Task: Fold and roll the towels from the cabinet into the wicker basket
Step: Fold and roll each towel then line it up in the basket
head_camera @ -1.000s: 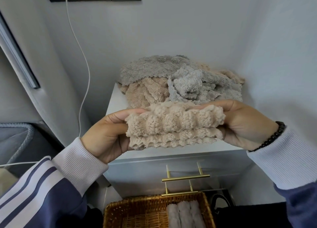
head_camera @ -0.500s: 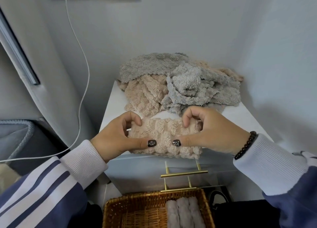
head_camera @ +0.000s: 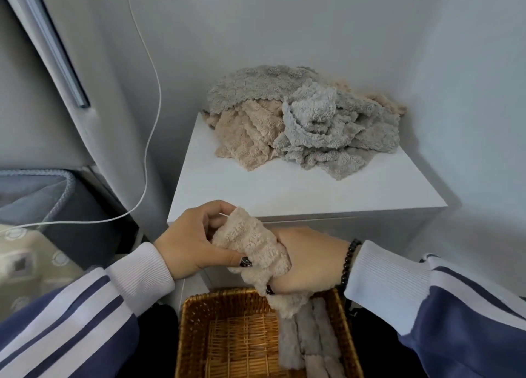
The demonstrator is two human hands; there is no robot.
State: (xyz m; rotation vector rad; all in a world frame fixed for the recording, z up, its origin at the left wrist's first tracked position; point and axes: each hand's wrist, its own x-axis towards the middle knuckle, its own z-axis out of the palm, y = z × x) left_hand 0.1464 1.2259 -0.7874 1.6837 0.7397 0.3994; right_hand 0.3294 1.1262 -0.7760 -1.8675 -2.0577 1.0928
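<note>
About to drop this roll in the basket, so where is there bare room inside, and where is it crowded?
The wicker basket has bare woven floor from its left wall to the grey rolled towels, which crowd its right side.

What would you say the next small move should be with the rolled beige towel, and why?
Probably lower the beige towel into the wicker basket, beside the grey rolls. Both the left hand and the right hand grip it, already rolled, just above the basket's rim, and bare space lies left of the rolls.
</note>
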